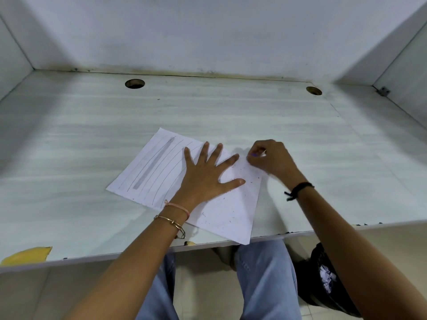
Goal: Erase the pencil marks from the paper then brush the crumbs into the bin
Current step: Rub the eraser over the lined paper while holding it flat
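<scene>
A white sheet of paper (152,172) lies at an angle on the desk, its near corner hanging over the front edge. Its left half carries pencil lines and a shaded grey bar (154,163). Dark eraser crumbs (233,204) are scattered over its right half. My left hand (208,176) presses flat on the middle of the sheet, fingers spread. At the paper's far right edge my right hand (270,159) is curled and pinches a small eraser (256,155), of which only a purple-and-white bit shows. A black bin (323,280) with crumpled paper inside stands on the floor below the desk, at the right.
The pale wood-grain desk (231,112) has two round cable holes (135,83) near the back wall and partition walls on both sides. A yellow patch (30,254) marks the front left edge. My knees in blue jeans (261,269) are under the desk.
</scene>
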Action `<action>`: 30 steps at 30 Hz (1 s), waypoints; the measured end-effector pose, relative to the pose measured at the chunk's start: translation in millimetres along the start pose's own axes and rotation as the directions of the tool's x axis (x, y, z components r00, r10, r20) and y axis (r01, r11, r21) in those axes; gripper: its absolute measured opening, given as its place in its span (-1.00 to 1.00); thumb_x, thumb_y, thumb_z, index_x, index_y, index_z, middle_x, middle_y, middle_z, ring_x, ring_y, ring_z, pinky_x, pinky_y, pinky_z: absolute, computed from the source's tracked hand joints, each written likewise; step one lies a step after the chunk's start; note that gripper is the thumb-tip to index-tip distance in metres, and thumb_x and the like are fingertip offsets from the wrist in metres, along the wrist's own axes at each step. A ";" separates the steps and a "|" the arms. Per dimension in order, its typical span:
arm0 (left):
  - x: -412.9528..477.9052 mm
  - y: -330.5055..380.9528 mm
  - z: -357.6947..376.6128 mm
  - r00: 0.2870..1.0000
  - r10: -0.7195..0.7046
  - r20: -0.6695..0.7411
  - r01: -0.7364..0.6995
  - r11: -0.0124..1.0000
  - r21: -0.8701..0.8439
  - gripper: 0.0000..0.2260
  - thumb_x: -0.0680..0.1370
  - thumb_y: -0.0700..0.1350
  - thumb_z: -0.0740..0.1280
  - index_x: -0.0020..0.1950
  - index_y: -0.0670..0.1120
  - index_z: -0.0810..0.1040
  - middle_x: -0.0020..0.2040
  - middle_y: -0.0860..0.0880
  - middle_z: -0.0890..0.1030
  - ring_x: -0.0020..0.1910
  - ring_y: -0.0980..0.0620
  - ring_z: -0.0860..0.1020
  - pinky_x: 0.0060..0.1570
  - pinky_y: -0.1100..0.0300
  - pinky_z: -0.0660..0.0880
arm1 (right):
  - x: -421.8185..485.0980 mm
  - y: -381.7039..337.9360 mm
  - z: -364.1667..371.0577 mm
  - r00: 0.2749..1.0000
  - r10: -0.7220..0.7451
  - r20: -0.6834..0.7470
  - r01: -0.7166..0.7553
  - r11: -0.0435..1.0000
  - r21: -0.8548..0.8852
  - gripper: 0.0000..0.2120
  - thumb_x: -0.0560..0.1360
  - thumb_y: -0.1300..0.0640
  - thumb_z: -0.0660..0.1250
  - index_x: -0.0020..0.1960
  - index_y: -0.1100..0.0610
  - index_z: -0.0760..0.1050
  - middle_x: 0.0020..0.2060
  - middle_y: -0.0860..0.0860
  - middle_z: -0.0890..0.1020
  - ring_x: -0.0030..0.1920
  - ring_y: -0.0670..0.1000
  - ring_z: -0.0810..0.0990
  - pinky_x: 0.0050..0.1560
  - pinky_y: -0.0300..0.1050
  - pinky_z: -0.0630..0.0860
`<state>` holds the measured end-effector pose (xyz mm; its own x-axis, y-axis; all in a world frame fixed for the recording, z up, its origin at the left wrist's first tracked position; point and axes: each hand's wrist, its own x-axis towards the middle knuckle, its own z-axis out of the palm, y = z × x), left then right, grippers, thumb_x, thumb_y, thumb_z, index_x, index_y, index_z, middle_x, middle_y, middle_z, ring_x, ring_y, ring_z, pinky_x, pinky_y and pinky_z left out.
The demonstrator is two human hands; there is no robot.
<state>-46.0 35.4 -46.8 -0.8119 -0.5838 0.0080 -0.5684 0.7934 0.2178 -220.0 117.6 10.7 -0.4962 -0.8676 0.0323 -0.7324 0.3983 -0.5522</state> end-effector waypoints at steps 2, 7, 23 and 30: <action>0.3 -0.4 -0.6 1.000 0.008 -0.008 -0.008 1.000 0.001 -0.35 0.48 0.49 -0.11 0.53 0.34 -0.13 0.60 0.04 -0.19 0.56 -0.08 -0.27 0.35 -0.41 -0.35 | 9.2 6.7 -7.7 0.998 0.049 -0.026 -0.050 0.998 -0.035 -0.99 0.34 0.18 0.39 -0.24 0.10 0.59 -0.25 0.04 0.65 -0.19 0.11 0.62 -0.18 -0.03 0.53; 5.3 -2.4 3.1 0.999 0.009 -0.040 -0.009 1.000 0.015 -0.51 0.65 0.19 -0.15 0.58 0.17 -0.05 0.61 0.04 -0.09 0.57 0.02 -0.17 0.37 -0.39 -0.26 | -12.2 -17.9 3.6 0.991 -0.090 -0.099 0.098 0.992 0.081 -0.98 0.38 0.24 0.40 -0.22 0.17 0.57 -0.31 -0.02 0.62 -0.37 -0.13 0.48 -0.33 -0.34 0.37; -40.5 -41.1 -22.1 0.998 -0.052 0.024 0.056 0.958 -0.282 -0.62 0.69 0.06 -0.06 0.51 0.23 0.23 0.59 0.12 0.05 0.55 0.19 -0.06 0.43 -0.21 -0.32 | -49.5 -44.2 38.1 0.985 -0.148 0.089 0.116 0.949 0.293 -0.98 0.42 0.24 0.41 -0.15 0.18 0.59 -0.24 0.07 0.66 -0.29 -0.05 0.55 -0.24 -0.35 0.44; -42.8 -42.8 -12.2 1.000 -0.012 -0.025 0.010 0.997 -0.080 -0.34 0.45 0.27 -0.42 0.54 0.32 -0.02 0.60 0.13 -0.06 0.56 0.15 -0.09 0.48 -0.14 -0.16 | -62.1 -56.6 46.3 0.959 -0.236 0.157 0.190 0.947 0.260 -0.96 0.40 0.24 0.44 -0.15 0.17 0.61 -0.30 0.00 0.61 -0.36 -0.15 0.44 -0.28 -0.40 0.39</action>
<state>14.7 24.3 -44.5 -0.8014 -0.5974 0.0300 -0.5640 0.7713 0.2948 -126.2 135.2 1.4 -0.2300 -0.9727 0.0305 -0.6667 0.1347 -0.7331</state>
